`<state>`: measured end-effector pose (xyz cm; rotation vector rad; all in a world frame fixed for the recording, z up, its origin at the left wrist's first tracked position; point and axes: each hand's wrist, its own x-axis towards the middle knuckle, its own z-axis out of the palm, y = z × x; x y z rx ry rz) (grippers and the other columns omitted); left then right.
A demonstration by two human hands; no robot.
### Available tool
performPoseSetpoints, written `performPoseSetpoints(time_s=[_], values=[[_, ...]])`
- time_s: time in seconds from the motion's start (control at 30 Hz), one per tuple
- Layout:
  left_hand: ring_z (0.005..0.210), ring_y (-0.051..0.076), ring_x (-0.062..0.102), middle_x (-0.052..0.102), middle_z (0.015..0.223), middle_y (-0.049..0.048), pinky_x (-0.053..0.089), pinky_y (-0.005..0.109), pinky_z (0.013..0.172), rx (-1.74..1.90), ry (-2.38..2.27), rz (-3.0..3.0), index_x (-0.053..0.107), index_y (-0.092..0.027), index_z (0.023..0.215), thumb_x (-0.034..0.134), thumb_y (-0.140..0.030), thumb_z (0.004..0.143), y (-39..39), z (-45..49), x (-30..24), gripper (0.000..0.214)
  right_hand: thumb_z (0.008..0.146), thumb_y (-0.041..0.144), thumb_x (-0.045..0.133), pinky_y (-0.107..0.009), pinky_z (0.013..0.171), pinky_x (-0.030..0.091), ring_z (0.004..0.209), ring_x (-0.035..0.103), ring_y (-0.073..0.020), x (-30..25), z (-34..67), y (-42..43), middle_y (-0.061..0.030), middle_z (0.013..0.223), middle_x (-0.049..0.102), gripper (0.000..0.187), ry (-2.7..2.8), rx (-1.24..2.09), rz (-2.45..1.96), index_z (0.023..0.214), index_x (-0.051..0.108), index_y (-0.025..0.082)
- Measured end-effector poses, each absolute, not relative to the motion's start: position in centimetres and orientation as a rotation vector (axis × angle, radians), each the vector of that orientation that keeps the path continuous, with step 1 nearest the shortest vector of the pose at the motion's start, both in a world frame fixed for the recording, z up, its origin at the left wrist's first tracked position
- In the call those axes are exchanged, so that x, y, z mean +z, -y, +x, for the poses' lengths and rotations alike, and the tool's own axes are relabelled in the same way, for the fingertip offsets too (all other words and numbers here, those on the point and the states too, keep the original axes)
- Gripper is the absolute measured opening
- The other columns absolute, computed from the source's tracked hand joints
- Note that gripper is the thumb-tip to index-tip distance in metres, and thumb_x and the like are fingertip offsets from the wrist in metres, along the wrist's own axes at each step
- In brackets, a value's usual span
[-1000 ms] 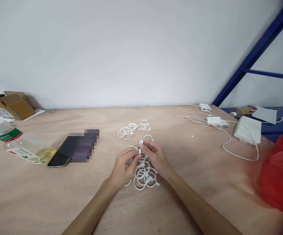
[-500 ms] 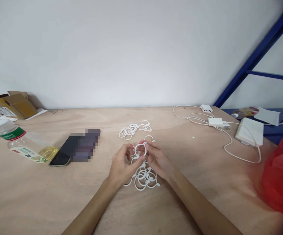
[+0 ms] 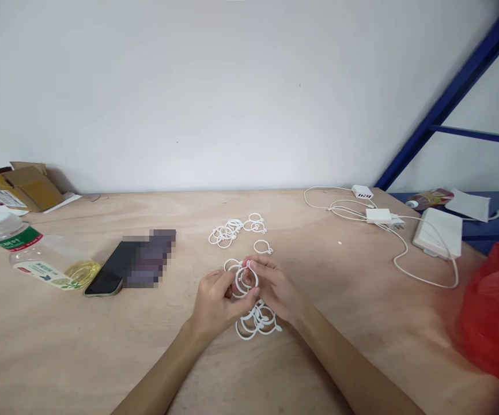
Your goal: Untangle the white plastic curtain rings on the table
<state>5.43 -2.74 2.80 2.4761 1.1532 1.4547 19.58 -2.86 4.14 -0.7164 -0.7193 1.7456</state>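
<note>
One white ring (image 3: 236, 279), centre of frame, held between two hands: left hand (image 3: 215, 302) grasping its lower edge, right hand (image 3: 282, 291) pinching its top. Loose white rings (image 3: 259, 320), heaped, lower centre. Phone (image 3: 108, 270), dark-screened, left of centre. Red bag (image 3: 494, 314), lower right.

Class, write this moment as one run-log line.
left hand: holding white ring | right hand: holding same ring | table: ring pile nearby, other rings beyond
</note>
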Motion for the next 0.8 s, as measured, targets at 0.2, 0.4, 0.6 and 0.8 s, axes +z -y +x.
performPoseSetpoints(time_s=[0.2,0.4,0.6,0.8], values=[[0.038,0.005,0.036,0.037,0.040,-0.0073,0.027,0.019,0.040,1.527,-1.098,2.434,0.035,-0.020,0.049,0.065,-0.033,0.073,3.0,5.5,3.0,0.041,0.066,0.030,0.076,-0.021,0.058,0.037,0.060,0.045,-0.0091,4.2,18.9,3.3,0.0004,0.063,0.055,0.017,0.676,1.755,-0.730,0.069,0.070,0.015],[0.037,0.005,0.035,0.036,0.039,-0.0073,0.028,0.019,0.040,1.551,-1.027,2.410,0.034,-0.020,0.047,0.066,-0.030,0.072,3.3,5.6,3.3,0.041,0.066,0.029,0.074,-0.021,0.054,0.036,0.057,0.042,-0.0086,4.3,18.6,3.5,0.0012,0.060,0.051,0.015,0.652,1.790,-0.701,0.064,0.068,0.015],[0.038,0.005,0.034,0.034,0.040,-0.0079,0.027,0.019,0.040,1.599,-0.969,2.408,0.032,-0.020,0.049,0.066,-0.031,0.071,3.3,5.5,3.1,0.042,0.066,0.030,0.074,-0.021,0.051,0.036,0.055,0.042,-0.0086,4.3,18.2,3.9,0.0010,0.060,0.051,0.017,0.634,1.779,-0.712,0.062,0.066,0.015],[0.039,0.005,0.031,0.033,0.040,-0.0071,0.025,0.020,0.041,1.484,-1.059,2.382,0.034,-0.019,0.047,0.062,-0.034,0.073,2.9,5.1,2.7,0.041,0.067,0.036,0.074,-0.023,0.056,0.038,0.055,0.045,-0.0091,4.3,18.7,3.5,0.0011,0.059,0.053,0.022,0.722,1.791,-0.727,0.070,0.068,0.016]])
